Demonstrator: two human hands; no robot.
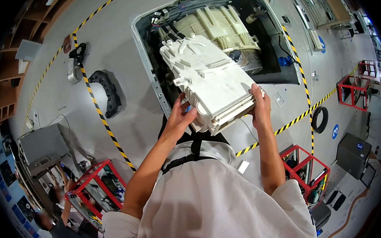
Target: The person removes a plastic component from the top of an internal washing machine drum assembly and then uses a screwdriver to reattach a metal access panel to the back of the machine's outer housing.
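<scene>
A washing machine cabinet (140, 50) stands open in front of me, its cream plastic tub (226, 27) and a dark cavity showing inside. Over its near part I hold a white plastic detergent dispenser housing (223, 88), tilted, with moulded ribs and spouts toward the far left end. My left hand (182, 119) grips its near left edge, the thumb along the side. At the near right corner my right hand (261, 108) is closed round the edge, fingertips partly hidden beneath. Black hoses (174, 32) run near the housing's far end.
Left on the floor lie a black curved part (106, 93) and a metal piece with black fittings (76, 65). Red-framed tool carts (98, 181) stand at both sides. A black ring (320, 120) lies at the right. Other people (66, 227) are at the lower left.
</scene>
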